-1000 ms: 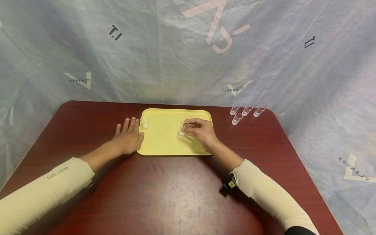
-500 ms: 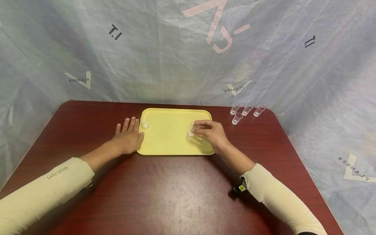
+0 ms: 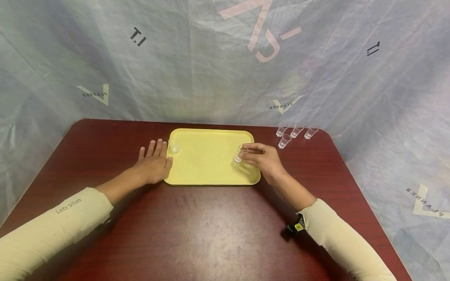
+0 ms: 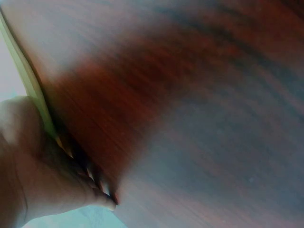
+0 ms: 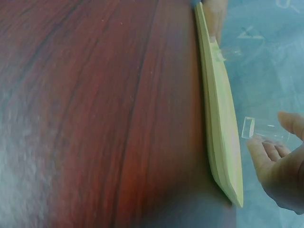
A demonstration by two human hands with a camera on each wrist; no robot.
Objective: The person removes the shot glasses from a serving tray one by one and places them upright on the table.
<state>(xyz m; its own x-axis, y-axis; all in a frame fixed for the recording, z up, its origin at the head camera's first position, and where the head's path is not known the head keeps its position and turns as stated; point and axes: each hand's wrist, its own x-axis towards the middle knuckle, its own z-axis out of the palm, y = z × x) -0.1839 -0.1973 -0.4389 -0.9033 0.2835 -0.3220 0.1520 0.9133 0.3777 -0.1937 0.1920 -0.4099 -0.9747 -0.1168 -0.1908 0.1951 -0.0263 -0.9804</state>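
Nearest us, our left hand [image 3: 153,166] lay flat and relaxed on the bench [image 3: 197,226], fingers straight against the yellow tray's [image 3: 207,171] left edge. Farther right, our right hand [image 3: 264,158] pinched a small clear plastic cup [image 3: 240,153] by its rim above the tray's right side. We judged a carrying step underway; next needed a steady set-down. Four more cups [image 3: 294,132] stood beyond.

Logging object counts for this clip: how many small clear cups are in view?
6. One cup held by the right hand over the yellow tray; one cup on the tray's far left corner by the left hand; four cups clustered on the table to the right.
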